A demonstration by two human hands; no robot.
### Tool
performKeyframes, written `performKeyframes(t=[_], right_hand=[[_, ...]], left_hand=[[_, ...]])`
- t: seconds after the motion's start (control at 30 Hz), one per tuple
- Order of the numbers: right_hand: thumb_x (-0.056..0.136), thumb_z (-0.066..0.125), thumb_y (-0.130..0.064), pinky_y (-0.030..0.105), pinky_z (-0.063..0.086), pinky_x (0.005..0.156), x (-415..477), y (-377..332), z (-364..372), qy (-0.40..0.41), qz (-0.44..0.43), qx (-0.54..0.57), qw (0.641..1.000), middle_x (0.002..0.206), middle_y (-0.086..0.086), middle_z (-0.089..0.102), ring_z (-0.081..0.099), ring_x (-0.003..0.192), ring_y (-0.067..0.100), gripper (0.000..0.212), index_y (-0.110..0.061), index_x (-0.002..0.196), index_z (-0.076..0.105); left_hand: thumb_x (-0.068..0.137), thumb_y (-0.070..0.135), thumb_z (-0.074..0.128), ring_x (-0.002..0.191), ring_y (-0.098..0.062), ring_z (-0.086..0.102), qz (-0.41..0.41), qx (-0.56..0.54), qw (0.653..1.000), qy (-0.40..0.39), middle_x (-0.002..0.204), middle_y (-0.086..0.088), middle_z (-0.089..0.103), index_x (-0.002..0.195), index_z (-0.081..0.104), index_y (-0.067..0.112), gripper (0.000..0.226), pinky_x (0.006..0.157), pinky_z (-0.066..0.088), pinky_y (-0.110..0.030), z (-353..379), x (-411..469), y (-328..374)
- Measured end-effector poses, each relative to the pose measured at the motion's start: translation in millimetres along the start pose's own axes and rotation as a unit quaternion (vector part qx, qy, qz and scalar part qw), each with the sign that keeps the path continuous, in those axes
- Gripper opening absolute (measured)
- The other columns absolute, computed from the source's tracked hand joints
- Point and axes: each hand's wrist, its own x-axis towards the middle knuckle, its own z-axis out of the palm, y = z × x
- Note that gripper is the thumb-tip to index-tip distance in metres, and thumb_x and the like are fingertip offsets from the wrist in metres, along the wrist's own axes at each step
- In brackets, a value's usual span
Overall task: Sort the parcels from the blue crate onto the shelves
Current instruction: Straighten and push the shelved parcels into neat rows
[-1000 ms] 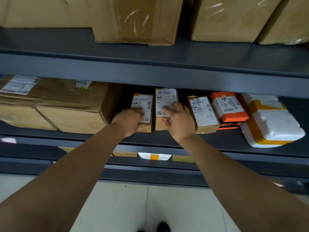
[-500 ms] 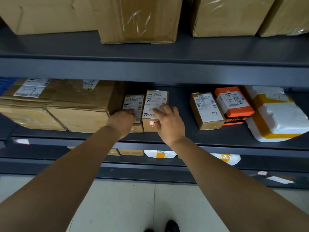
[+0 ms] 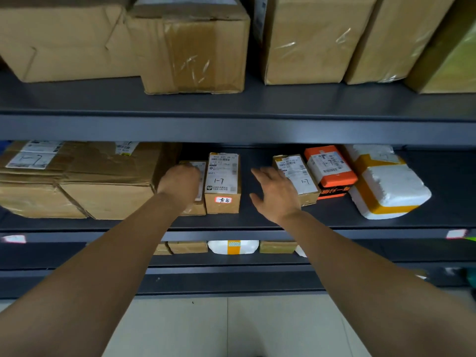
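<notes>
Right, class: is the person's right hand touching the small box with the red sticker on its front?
Apart. The head view shows a strip of dark shelf between the right hand and the box.

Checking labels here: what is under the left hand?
A small brown parcel, held by the left hand. Only its label's edge shows; the hand covers the rest.

- Labelled box [image 3: 222,184]: brown card, white label, red-edged white sticker.
- Just left of it, slim parcel [image 3: 199,208]: brown, white label.
- Right of it, orange box [image 3: 340,177]: white label.
- Farther right, foam parcel [image 3: 391,191]: white, yellow tape bands.
- Shelf [image 3: 231,130] above it: dark grey.
</notes>
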Motion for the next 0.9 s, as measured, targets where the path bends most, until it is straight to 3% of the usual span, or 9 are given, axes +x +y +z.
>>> performKeyframes(t=[0.13,0.23,0.37,0.47,0.57,0.67,0.9], right_hand=[[0.091,0.06,-0.036,0.046,0.034,0.11,-8,52,-27,-0.04,0.074,-0.061,0.995,0.151,0.008,0.036,0.031,0.139,0.031,0.067,-0.02,0.149,0.03],[0.091,0.061,-0.038,0.046,0.032,0.111,-12,93,-39,-0.065,0.104,-0.102,0.987,0.154,0.007,0.032,0.028,0.141,0.03,0.069,-0.022,0.149,0.028],[0.092,0.06,-0.038,0.048,0.026,0.114,-11,143,-41,-0.106,0.121,-0.118,0.98,0.158,0.007,0.023,0.02,0.146,0.031,0.074,-0.025,0.153,0.02],[0.088,0.067,-0.03,0.045,0.022,0.117,-9,172,-35,-0.111,0.095,-0.11,0.983,0.159,0.003,0.023,0.018,0.147,0.027,0.075,-0.028,0.15,0.025],[0.087,0.067,-0.028,0.044,0.016,0.118,-7,192,-26,-0.093,0.064,-0.112,0.987,0.159,0.0,0.021,0.016,0.148,0.025,0.076,-0.029,0.15,0.024],[0.089,0.065,-0.026,0.046,0.019,0.117,-7,202,-20,-0.072,0.031,-0.116,0.99,0.158,0.002,0.022,0.017,0.147,0.026,0.073,-0.027,0.15,0.025],[0.085,0.07,-0.026,0.046,0.044,0.1,-10,190,-9,-0.007,0.001,-0.082,0.997,0.144,0.005,0.048,0.041,0.132,0.031,0.058,-0.024,0.139,0.049]], left_hand=[[0.088,0.003,0.057,0.096,-0.025,0.06,0.027,-0.03,0.996,0.074,0.11,-0.011,0.06,0.118,0.059,0.009,0.031,0.065,0.047,-0.029,-25,7,34],[0.089,0.01,0.056,0.112,-0.027,0.054,0.08,-0.048,0.991,0.094,0.121,-0.009,0.06,0.122,0.059,0.012,0.033,0.082,0.052,-0.036,-25,16,77],[0.093,0.024,0.052,0.126,-0.028,0.044,0.127,-0.065,0.988,0.057,0.135,-0.008,0.051,0.133,0.052,0.013,0.041,0.097,0.046,-0.039,-12,24,143],[0.094,0.032,0.054,0.135,-0.026,0.035,0.126,-0.064,0.99,0.015,0.147,-0.006,0.039,0.143,0.039,0.018,0.053,0.105,0.039,-0.041,3,25,185],[0.096,0.035,0.052,0.145,-0.025,0.018,0.108,-0.05,0.992,-0.032,0.159,-0.004,0.017,0.152,0.021,0.018,0.066,0.115,0.025,-0.042,17,33,214],[0.096,0.034,0.052,0.148,-0.022,0.008,0.099,-0.055,0.992,-0.049,0.162,-0.003,0.006,0.154,0.009,0.016,0.075,0.118,0.015,-0.04,29,38,230],[0.095,0.032,0.055,0.146,-0.024,0.02,0.091,-0.012,0.995,-0.032,0.16,-0.004,0.016,0.153,0.015,0.016,0.073,0.116,0.024,-0.041,30,33,218]])
